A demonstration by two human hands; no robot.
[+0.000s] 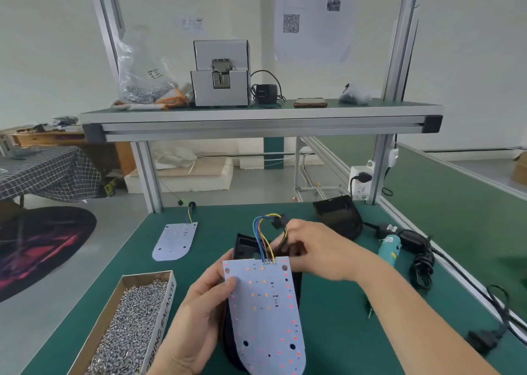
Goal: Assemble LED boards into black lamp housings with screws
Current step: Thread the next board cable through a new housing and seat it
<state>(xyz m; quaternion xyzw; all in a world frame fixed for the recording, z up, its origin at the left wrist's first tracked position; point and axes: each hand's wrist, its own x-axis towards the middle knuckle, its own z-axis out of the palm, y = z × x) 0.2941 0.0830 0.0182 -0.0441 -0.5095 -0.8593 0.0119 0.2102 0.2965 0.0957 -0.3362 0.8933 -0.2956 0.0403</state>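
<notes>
While the green counter [328, 317] carries everything, the work sits at its near centre: a black lamp housing [245, 244] lying under a white LED board [265, 312], which is held tilted above it, not yet seated. Second housing [339, 214] rests farther back right; a spare board [175, 240] lies flat to the left, well apart. Cardboard box of screws [128, 326] stands near left, open, full. Teal driver [389, 249] lies right of the hands, untouched. Left hand [194, 320] has its grip closed on the board's left edge, thumb on the face. Right hand [310, 249] pinches the wire bundle [265, 232] near its black connector, fingers closed around it. Judgement: board looks thin, stiff and light, with fragile surface LEDs and soldered wire joints at the top edge; best held by bare edges, not by the wires. Screws small, likely slippery.
</notes>
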